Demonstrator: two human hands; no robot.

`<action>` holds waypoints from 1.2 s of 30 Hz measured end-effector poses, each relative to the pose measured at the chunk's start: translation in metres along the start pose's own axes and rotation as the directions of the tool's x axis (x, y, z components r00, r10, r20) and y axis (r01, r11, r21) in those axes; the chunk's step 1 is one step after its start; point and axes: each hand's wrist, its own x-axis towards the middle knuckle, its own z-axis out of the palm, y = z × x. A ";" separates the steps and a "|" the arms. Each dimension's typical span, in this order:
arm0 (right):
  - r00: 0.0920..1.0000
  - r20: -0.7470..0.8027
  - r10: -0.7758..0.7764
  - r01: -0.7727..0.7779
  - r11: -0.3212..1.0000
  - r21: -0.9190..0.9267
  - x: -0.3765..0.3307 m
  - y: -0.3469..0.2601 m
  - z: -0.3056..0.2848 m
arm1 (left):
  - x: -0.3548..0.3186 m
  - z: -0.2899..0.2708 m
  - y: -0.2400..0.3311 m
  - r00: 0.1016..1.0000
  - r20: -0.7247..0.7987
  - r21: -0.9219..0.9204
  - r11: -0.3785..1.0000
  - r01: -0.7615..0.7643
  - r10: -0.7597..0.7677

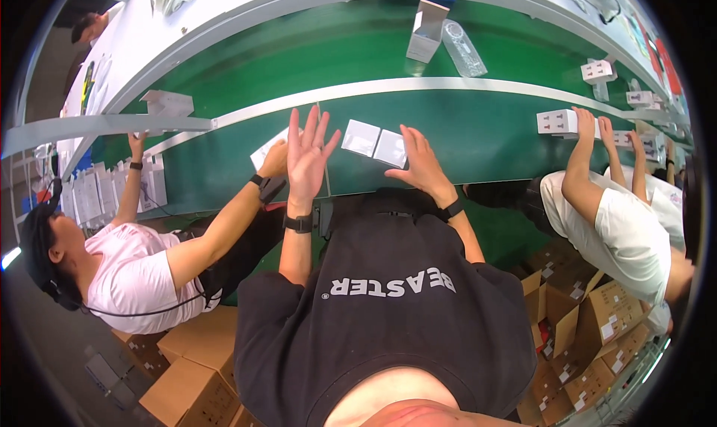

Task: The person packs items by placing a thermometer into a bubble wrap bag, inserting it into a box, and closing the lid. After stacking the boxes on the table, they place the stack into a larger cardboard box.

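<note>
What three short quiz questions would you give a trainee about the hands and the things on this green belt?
1. True or false: the person's left hand is lifted above the green belt, fingers spread, holding nothing.
2. Choose one: what lies on the belt at the fingertips of the right hand? A) two flat white square packs B) a red cup C) a pair of scissors
3. Fill the gap: the person wears a black wristband on ___ wrists.

Key: 1 true; 2 A; 3 both.
</note>
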 end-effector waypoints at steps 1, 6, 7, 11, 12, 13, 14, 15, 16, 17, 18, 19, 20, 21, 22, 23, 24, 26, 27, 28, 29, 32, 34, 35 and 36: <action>1.000 -0.012 -0.007 0.006 1.000 -0.018 0.001 -0.002 -0.001 | -0.005 0.009 0.008 0.991 0.108 0.051 0.995 -0.080 0.074; 1.000 -0.024 -0.020 0.018 0.996 -0.089 0.006 -0.015 -0.011 | -0.023 0.041 0.031 0.917 0.332 0.269 0.911 -0.314 0.219; 1.000 -0.024 -0.016 0.013 0.994 -0.106 0.007 -0.017 -0.012 | -0.026 0.046 0.035 0.918 0.328 0.270 0.909 -0.317 0.223; 0.996 -0.048 -0.069 0.060 0.983 -0.172 0.007 -0.020 -0.013 | -0.035 0.062 0.046 0.856 0.429 0.331 0.831 -0.447 0.289; 0.996 -0.043 -0.072 0.064 0.983 -0.171 0.007 -0.022 -0.013 | -0.037 0.067 0.047 0.848 0.424 0.309 0.830 -0.465 0.318; 0.997 -0.041 -0.069 0.062 0.984 -0.170 0.008 -0.025 -0.015 | -0.038 0.070 0.048 0.839 0.419 0.287 0.827 -0.484 0.346; 0.997 -0.040 -0.064 0.057 0.984 -0.167 0.008 -0.027 -0.015 | -0.040 0.071 0.049 0.830 0.416 0.265 0.824 -0.501 0.371; 0.997 -0.040 -0.059 0.052 0.985 -0.164 0.008 -0.030 -0.015 | -0.041 0.069 0.052 0.831 0.413 0.268 0.823 -0.501 0.371; 0.997 -0.038 -0.061 0.054 0.985 -0.161 0.008 -0.031 -0.014 | -0.040 0.066 0.055 0.840 0.406 0.352 0.787 -0.507 0.359; 0.997 -0.036 -0.066 0.059 0.983 -0.172 0.008 -0.031 -0.014 | -0.039 0.061 0.058 0.849 0.398 0.430 0.747 -0.507 0.348; 0.997 -0.034 -0.070 0.063 0.981 -0.183 0.008 -0.031 -0.014 | -0.036 0.056 0.061 0.857 0.390 0.505 0.701 -0.504 0.336; 0.997 -0.033 -0.073 0.066 0.979 -0.194 0.008 -0.030 -0.014 | -0.030 0.044 0.061 0.900 0.289 0.637 0.636 -0.435 0.326; 0.997 -0.034 -0.069 0.061 0.979 -0.194 0.008 -0.030 -0.013 | -0.024 0.026 0.057 0.928 0.183 0.751 0.563 -0.345 0.325; 0.996 -0.022 -0.081 0.075 0.977 -0.199 0.009 -0.030 -0.013 | -0.015 0.000 0.052 0.928 0.183 0.752 0.563 -0.344 0.324; 0.995 -0.008 -0.098 0.095 0.974 -0.204 0.012 -0.031 -0.013 | -0.007 -0.032 0.043 0.951 0.105 0.854 0.463 -0.236 0.290; 0.994 0.005 -0.109 0.108 0.972 -0.210 0.012 -0.030 -0.012 | 0.000 -0.059 0.034 0.965 0.022 0.928 0.353 -0.116 0.260; 0.995 0.005 -0.104 0.102 0.972 -0.211 0.011 -0.028 -0.010 | 0.007 -0.076 0.028 0.967 0.023 0.927 0.355 -0.116 0.256; 0.994 0.024 -0.105 0.107 0.960 -0.257 0.014 -0.025 -0.006 | 0.022 -0.101 0.017 0.988 0.014 0.994 0.106 0.003 -0.156; 0.993 0.034 -0.109 0.114 0.953 -0.280 0.016 -0.025 -0.004 | 0.025 -0.110 0.007 0.988 0.018 0.995 0.104 -0.002 -0.156; 0.994 0.029 -0.108 0.111 0.953 -0.281 0.018 -0.025 -0.003 | 0.026 -0.118 -0.004 0.984 0.035 0.999 0.040 -0.029 -0.177; 0.995 0.010 -0.097 0.095 0.955 -0.282 0.018 -0.025 -0.001 | 0.027 -0.126 -0.018 0.978 0.050 0.998 -0.021 -0.056 -0.204; 0.997 -0.034 -0.073 0.060 0.956 -0.286 0.018 -0.023 0.002 | 0.034 -0.129 -0.055 0.944 -0.018 0.994 -0.104 -0.017 -0.328; 0.996 -0.056 -0.069 0.046 0.941 -0.336 0.022 -0.023 0.006 | 0.036 -0.129 -0.073 0.846 -0.192 0.977 -0.180 0.115 -0.498; 0.995 -0.071 -0.063 0.033 0.931 -0.362 0.025 -0.019 0.007 | 0.037 -0.134 -0.079 0.845 -0.182 0.978 -0.179 0.104 -0.504; 0.995 -0.082 -0.054 0.021 0.931 -0.365 0.026 -0.017 0.007 | 0.035 -0.138 -0.081 0.838 -0.200 0.980 -0.106 0.169 -0.507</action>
